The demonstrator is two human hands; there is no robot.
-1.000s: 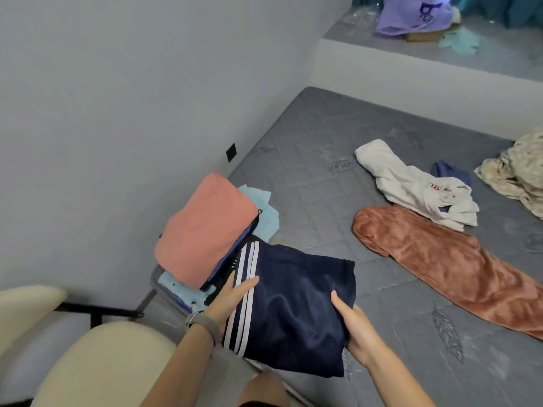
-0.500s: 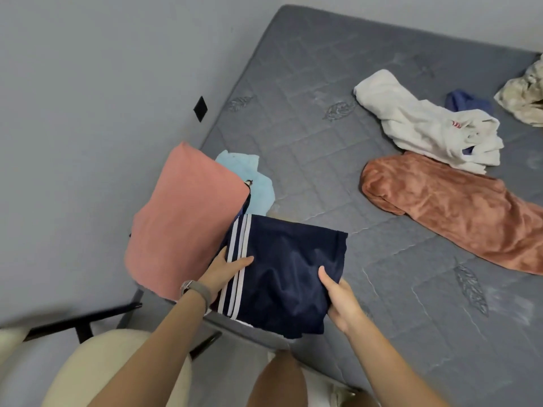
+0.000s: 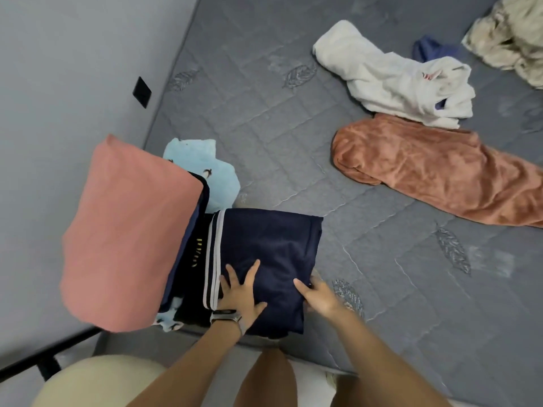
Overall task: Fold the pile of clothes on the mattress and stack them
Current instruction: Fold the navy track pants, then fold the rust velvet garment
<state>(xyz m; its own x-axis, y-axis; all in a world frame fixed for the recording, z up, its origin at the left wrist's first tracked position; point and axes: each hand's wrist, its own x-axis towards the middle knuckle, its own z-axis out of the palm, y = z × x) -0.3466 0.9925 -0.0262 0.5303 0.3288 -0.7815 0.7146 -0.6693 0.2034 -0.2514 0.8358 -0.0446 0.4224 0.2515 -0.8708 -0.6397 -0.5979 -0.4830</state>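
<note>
A folded navy garment with white side stripes [image 3: 270,245] lies on the grey mattress [image 3: 293,142] near its front edge. My left hand [image 3: 239,292] presses flat on top of it, fingers spread. My right hand [image 3: 318,295] holds its right edge, thumb on top and fingers tucked at the side. Just left of it leans a stack topped by a folded pink piece [image 3: 129,230], with a dark item with yellow print [image 3: 195,254] and a light blue garment [image 3: 211,171] beneath.
Unfolded clothes lie at the far right: a white top [image 3: 396,80], a brown fleece piece [image 3: 426,163], a blue scrap [image 3: 429,48] and a cream garment [image 3: 511,33]. A wall with a black socket [image 3: 142,91] runs along the left. A cream chair [image 3: 97,380] stands at bottom left.
The navy garment, held up in both hands before, now lies on the mattress beside the stack. My left hand has shifted onto its top and flattened. The view has tilted downward.
</note>
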